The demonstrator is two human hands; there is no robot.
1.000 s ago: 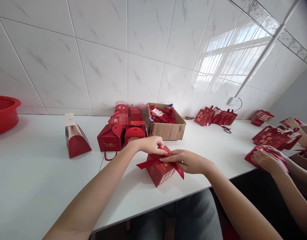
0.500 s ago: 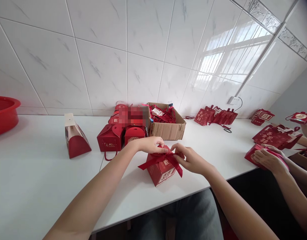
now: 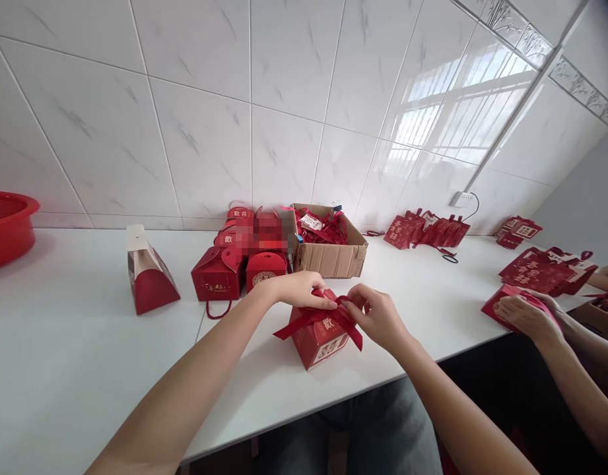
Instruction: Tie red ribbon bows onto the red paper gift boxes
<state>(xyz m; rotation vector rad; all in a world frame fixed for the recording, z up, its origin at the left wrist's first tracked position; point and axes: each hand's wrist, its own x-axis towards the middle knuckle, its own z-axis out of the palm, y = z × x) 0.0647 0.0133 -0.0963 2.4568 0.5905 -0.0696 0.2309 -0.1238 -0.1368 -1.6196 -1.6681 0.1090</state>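
A small red gift box [image 3: 317,342] with gold lettering stands on the white counter [image 3: 76,356] near its front edge. A red ribbon [image 3: 298,323] is wrapped over its top, with tails hanging down left and right. My left hand [image 3: 298,289] pinches the ribbon at the top of the box from the left. My right hand [image 3: 375,313] pinches the ribbon at the knot from the right. Both hands have their fingers closed on the ribbon.
Finished red boxes [image 3: 219,274] and an open cardboard carton [image 3: 333,254] of ribbons stand behind. A tall red-and-white box [image 3: 148,277] is left, a red basin [image 3: 6,227] far left. Flat red boxes [image 3: 425,231] lie at the wall. Another person's hand [image 3: 526,316] rests on flat red card at right.
My right hand moved from the box's right side up to the knot and pinched the ribbon. The other person's far hand, holding up a red box half a second ago, has dropped out of view.
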